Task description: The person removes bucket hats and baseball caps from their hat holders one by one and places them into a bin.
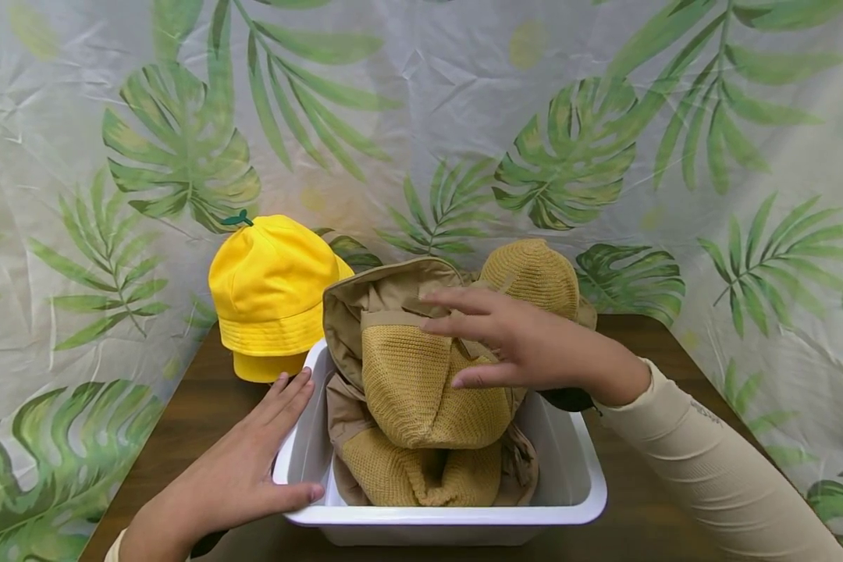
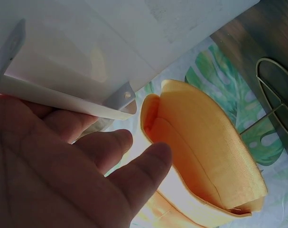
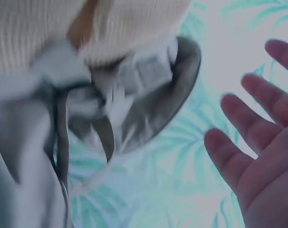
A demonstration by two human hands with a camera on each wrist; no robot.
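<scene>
A white plastic basin (image 1: 520, 515) stands at the table's front, with tan knitted hats (image 1: 432, 382) with khaki fabric brims piled in it. My left hand (image 1: 246, 453) rests against the basin's left rim, thumb at the near corner and fingers along the outside. In the left wrist view, its fingers lie loosely beside the underside of the rim (image 2: 63, 99). My right hand (image 1: 527, 339) is over the pile with its fingers spread. The right wrist view shows those fingers apart from the blurred grey-looking hat fabric (image 3: 153, 114), with nothing in them.
A yellow bucket hat (image 1: 274, 281) with a green sprout on top stands raised behind the basin at left. Another tan knitted hat (image 1: 534, 273) is at the back right. A wire stand (image 2: 272, 102) appears in the left wrist view. Leaf-patterned cloth (image 1: 421, 117) hangs behind the dark wooden table (image 1: 646, 484).
</scene>
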